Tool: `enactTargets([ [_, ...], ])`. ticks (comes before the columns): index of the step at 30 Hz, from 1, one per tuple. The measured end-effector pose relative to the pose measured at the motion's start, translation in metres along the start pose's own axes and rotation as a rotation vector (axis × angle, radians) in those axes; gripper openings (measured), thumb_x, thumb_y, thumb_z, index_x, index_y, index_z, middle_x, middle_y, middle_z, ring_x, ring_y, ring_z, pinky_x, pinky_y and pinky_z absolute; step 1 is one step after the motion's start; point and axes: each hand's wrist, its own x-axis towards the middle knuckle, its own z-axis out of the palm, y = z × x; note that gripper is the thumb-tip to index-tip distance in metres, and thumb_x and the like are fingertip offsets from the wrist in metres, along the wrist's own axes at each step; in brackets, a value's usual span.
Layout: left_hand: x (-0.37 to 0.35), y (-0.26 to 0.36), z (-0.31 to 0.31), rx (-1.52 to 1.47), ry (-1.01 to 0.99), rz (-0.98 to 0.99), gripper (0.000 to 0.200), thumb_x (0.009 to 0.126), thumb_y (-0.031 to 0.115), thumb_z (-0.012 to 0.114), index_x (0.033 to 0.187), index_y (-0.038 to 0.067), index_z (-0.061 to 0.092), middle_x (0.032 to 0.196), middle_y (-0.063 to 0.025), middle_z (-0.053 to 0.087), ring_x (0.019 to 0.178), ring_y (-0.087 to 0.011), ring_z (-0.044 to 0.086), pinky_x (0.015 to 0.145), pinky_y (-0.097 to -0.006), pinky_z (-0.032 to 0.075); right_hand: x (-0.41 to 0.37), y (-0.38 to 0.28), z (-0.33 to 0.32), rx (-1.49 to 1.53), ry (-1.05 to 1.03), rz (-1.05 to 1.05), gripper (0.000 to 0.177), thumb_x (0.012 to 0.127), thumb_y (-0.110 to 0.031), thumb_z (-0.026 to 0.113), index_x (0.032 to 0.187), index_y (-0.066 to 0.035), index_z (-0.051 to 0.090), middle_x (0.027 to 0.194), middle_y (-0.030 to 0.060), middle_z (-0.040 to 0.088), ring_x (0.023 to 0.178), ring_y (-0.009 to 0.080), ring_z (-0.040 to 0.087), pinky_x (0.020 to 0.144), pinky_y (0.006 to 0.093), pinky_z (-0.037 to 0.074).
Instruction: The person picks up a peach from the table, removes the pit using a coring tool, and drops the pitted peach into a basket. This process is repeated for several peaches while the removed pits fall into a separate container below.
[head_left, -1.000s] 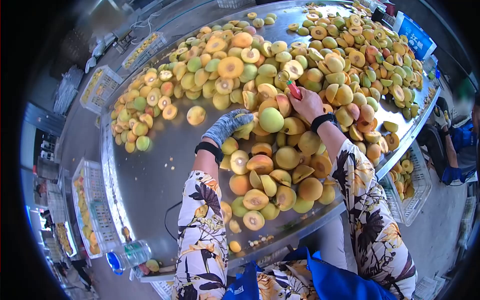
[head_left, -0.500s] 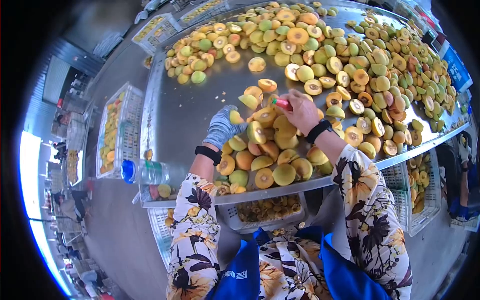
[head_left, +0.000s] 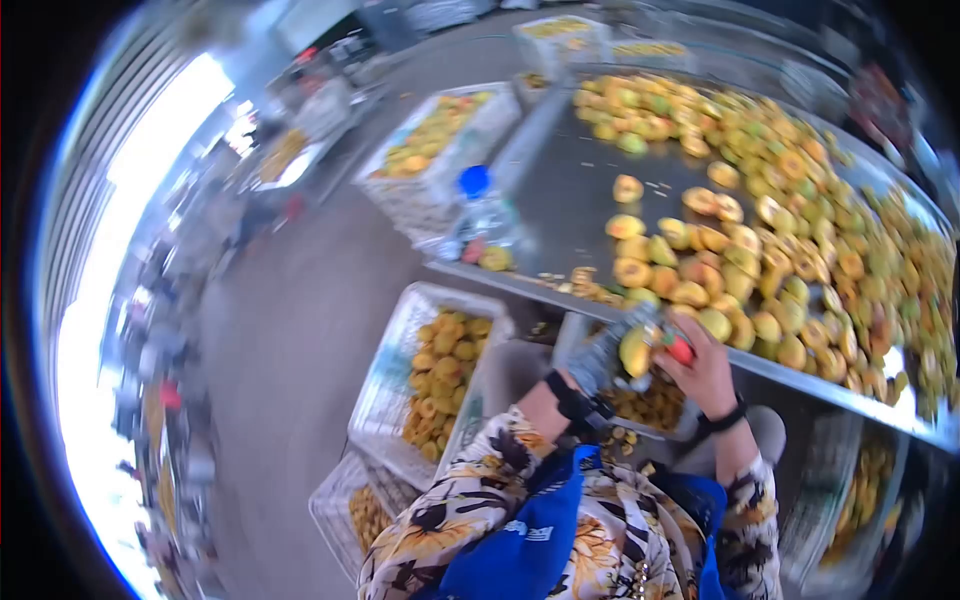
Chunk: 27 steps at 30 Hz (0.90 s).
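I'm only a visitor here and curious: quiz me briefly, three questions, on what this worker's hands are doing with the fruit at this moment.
1. True or false: the left hand wears a glove and holds a yellow fruit.
2. Pick one: the tool in the bare right hand has a handle that is A) blue, B) red, C) black.
3. Fill the gap: the bottle near the corner of the metal table has a ___ cap.

Key: 1 true; 2 B; 3 blue.
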Motion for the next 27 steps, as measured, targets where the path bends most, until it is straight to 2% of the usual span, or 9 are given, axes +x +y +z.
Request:
enactTargets([
  [2,-0.033,-0.016,-0.025,-0.015,-0.076,-0.212,0.046,0.084,0.053,0.052,0.101,0.011,0.058,0.086,-0.0007,0.063,0.068,-0.0106,0.060,0.047,-0.0240,0.048,-0.027,-0.006,0.022,0.031,-0.066,-0.079,0.051,0.063,-0.008,0.074,0.111,-0.002,0.055,0.105,0.0195,0.059,0.096,0.0359,0.057,0.083,0.0376,0.047],
  [3,-0.048,-0.028,-0.010,-0.235,-0.043,-0.023,0.040,0.088,0.044,0.052,0.103,0.008,0.058,0.082,-0.0049,0.064,0.064,-0.0127,0.060,0.052,-0.0190,0.047,-0.042,-0.003,0.036,0.061,-0.107,-0.037,0.054,0.061,-0.008,0.074,0.111,-0.001,0.055,0.105,0.0199,0.059,0.097,0.0362,0.057,0.083,0.0379,0.046],
  [4,-0.063,-0.034,-0.020,-0.243,-0.136,-0.169,0.042,0.088,0.045,0.052,0.104,0.006,0.058,0.085,-0.0055,0.064,0.065,-0.0129,0.060,0.052,-0.0191,0.047,-0.058,0.002,0.049,0.070,-0.159,-0.035,0.057,0.060,-0.008,0.075,0.112,-0.001,0.054,0.106,0.0209,0.058,0.099,0.0363,0.057,0.084,0.0377,0.046],
  [5,-0.075,-0.039,-0.030,-0.252,-0.241,-0.326,0.044,0.088,0.045,0.052,0.105,0.005,0.058,0.089,-0.0061,0.064,0.065,-0.0131,0.060,0.053,-0.0191,0.048,-0.072,0.004,0.061,0.081,-0.226,0.003,0.058,0.059,-0.008,0.075,0.113,0.000,0.053,0.107,0.0203,0.059,0.099,0.0335,0.058,0.084,0.0365,0.046],
  [8,-0.091,-0.062,-0.054,-0.227,-0.282,-0.298,0.047,0.087,0.048,0.052,0.103,0.005,0.059,0.092,-0.0055,0.064,0.067,-0.0139,0.060,0.054,-0.0226,0.049,-0.082,-0.013,0.091,0.263,-0.311,0.084,0.055,0.063,-0.004,0.074,0.113,0.003,0.052,0.098,0.0146,0.062,0.090,0.0239,0.061,0.081,0.0327,0.046],
  [13,-0.153,-0.022,-0.055,0.028,-0.011,-0.013,0.051,0.087,0.050,0.051,0.105,0.004,0.060,0.093,-0.0071,0.064,0.077,-0.0147,0.059,0.066,-0.0249,0.048,-0.073,-0.023,0.124,0.463,-0.356,0.270,0.040,0.072,-0.002,0.068,0.108,0.001,0.053,0.085,0.0078,0.060,0.071,0.0162,0.059,0.065,0.0277,0.048],
  [16,-0.172,-0.010,-0.055,0.398,0.204,0.097,0.053,0.087,0.051,0.050,0.106,0.003,0.061,0.093,-0.0080,0.064,0.083,-0.0151,0.059,0.073,-0.0264,0.047,-0.068,-0.032,0.134,0.636,-0.339,0.479,0.020,0.083,-0.014,0.061,0.098,-0.003,0.053,0.069,0.0009,0.053,0.043,0.0048,0.040,0.038,0.0188,0.030],
  [21,-0.145,-0.035,-0.084,0.650,0.395,0.015,0.054,0.082,0.052,0.057,0.109,0.005,0.060,0.089,-0.0084,0.063,0.081,-0.0168,0.058,0.075,-0.0288,0.045,-0.071,-0.046,0.145,0.689,-0.363,0.566,0.018,0.084,-0.022,0.060,0.091,-0.006,0.053,0.065,-0.0004,0.051,0.044,0.0060,0.042,0.038,0.0195,0.030],
  [27,-0.143,-0.034,-0.075,0.419,0.412,0.154,0.046,0.083,0.047,0.059,0.099,0.004,0.065,0.084,-0.0085,0.063,0.080,-0.0172,0.057,0.075,-0.0282,0.045,-0.071,-0.070,0.144,0.747,-0.341,0.625,0.020,0.086,-0.026,0.058,0.091,-0.008,0.053,0.065,-0.0027,0.050,0.043,0.0055,0.041,0.038,0.0198,0.029],
])
